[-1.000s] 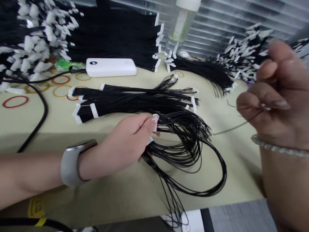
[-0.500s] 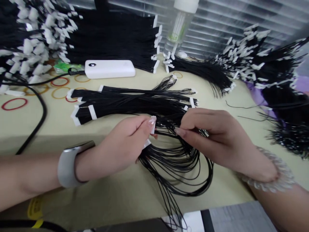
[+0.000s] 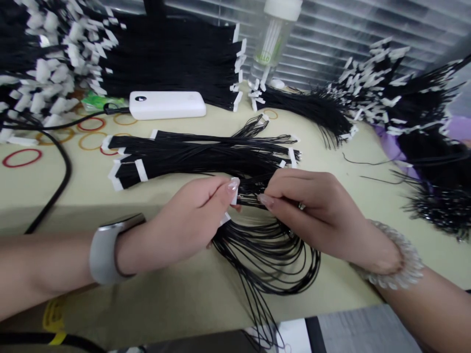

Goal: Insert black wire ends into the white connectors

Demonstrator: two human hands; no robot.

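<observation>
Between thumb and fingers, my left hand pinches a white connector with thin black wires. A second white connector sticks out below those fingers, and a looped bundle of black wires spreads from it over the table edge. My right hand is closed just to the right, thumb against curled fingers, on the ends of black wires that run toward the white connector. The exact wire ends in its pinch are hidden by the fingers. Bundles of black cables with white connectors lie just behind both hands.
A white power bank with a black cord lies at the back left, near rubber bands. Large stacks of black cables stand behind. A clear bottle is by the blinds; more cables pile up at the right.
My right hand has moved a little to the left, closer to the white connector in my left hand. My left hand has stayed almost still.
</observation>
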